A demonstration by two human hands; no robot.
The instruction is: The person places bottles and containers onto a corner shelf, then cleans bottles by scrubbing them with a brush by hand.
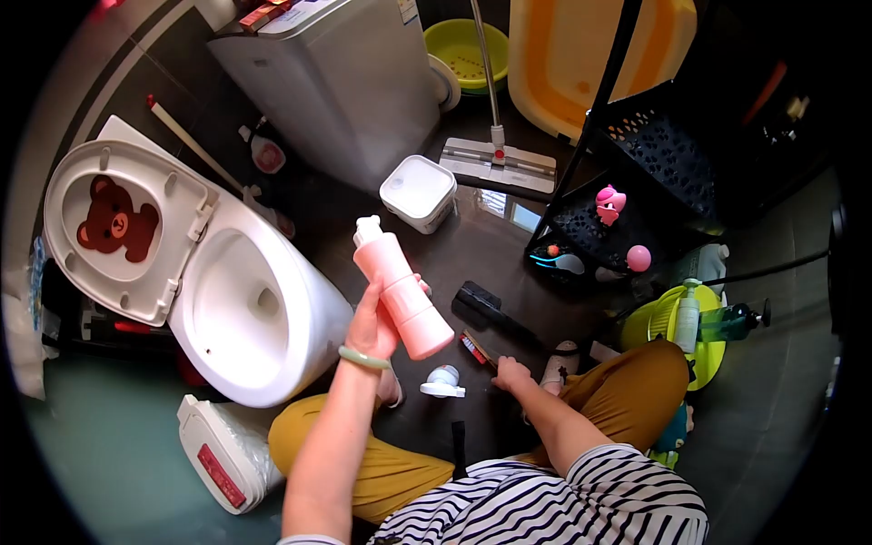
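My left hand [373, 320], with a pale green bangle at the wrist, is wrapped around a pink bottle [411, 304]. The bottle has a white top and is held tilted above the dark floor. Lower and to the right, my right hand [512, 374] grips the handle of a small brush [472, 347] with red and white bristles. Just beyond that brush lies a black brush [490, 311] on the floor. A white rounded part [443, 382] with a flat tab rests on the floor between my hands, below the bottle.
An open toilet [318, 318] stands at left, a white bin [213, 454] below it. A lidded white tub [419, 188] and flat mop [500, 162] are ahead. At right are a black rack [581, 222] and a yellow-green basin [642, 318] with bottles.
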